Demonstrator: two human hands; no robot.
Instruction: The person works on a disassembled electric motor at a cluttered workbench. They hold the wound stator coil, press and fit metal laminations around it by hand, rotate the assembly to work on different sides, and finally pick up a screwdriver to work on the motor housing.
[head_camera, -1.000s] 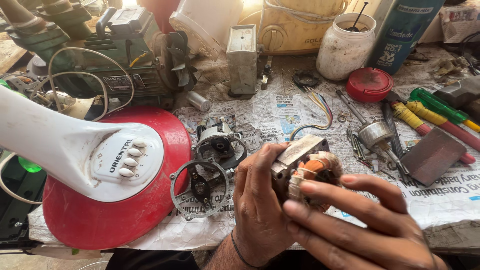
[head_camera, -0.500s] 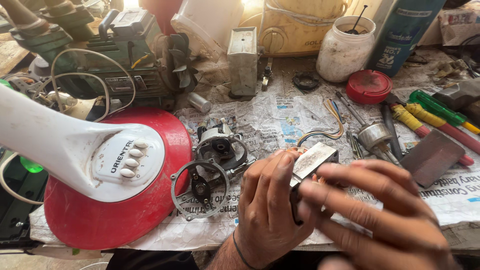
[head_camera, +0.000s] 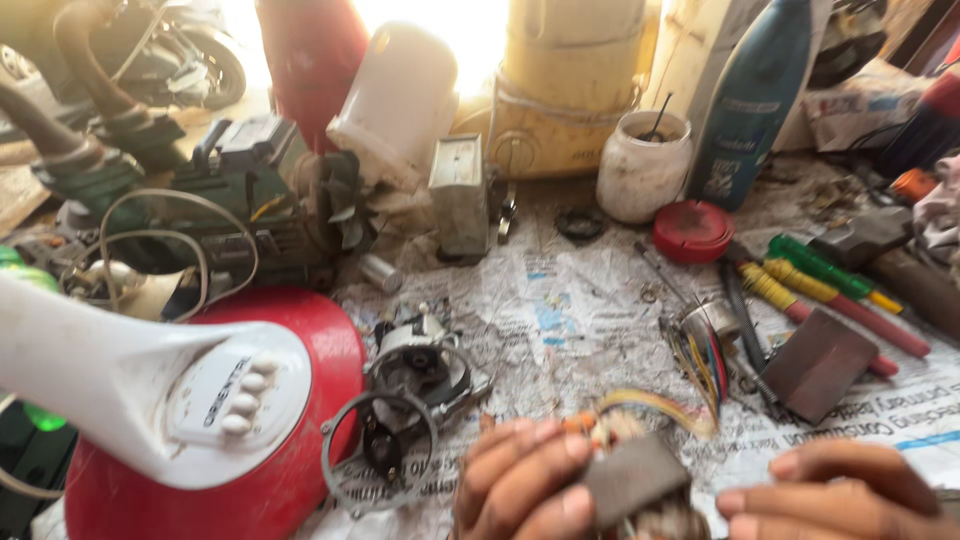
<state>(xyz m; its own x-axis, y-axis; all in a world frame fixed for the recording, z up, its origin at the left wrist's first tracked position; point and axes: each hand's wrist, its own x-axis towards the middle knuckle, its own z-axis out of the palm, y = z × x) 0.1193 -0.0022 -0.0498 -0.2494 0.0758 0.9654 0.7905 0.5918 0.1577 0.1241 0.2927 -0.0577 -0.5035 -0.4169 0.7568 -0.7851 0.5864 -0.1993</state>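
Observation:
My left hand (head_camera: 520, 480) grips a small motor stator (head_camera: 635, 480), a grey metal block with copper windings and coloured wires (head_camera: 660, 405) curling off its top. It sits low at the bottom edge of the head view. My right hand (head_camera: 840, 490) is beside the block on the right, fingers pointing left toward it; whether it touches the block is unclear through blur. Just left of my hands lies a metal motor housing (head_camera: 420, 370) with a round wire ring (head_camera: 380, 460) on the newspaper-covered bench (head_camera: 570, 320).
A red fan base with a white stem and push buttons (head_camera: 200, 410) fills the lower left. Screwdrivers (head_camera: 820, 290), a red lid (head_camera: 692, 232), a white jar (head_camera: 642, 165), a blue bottle (head_camera: 755, 100), a dark metal wedge (head_camera: 818, 362) and an old green motor (head_camera: 240, 210) crowd the bench.
The camera has tilted up, so my hands and the stator now sit lower in view. My right hand has come off the top of the block and lies to its right.

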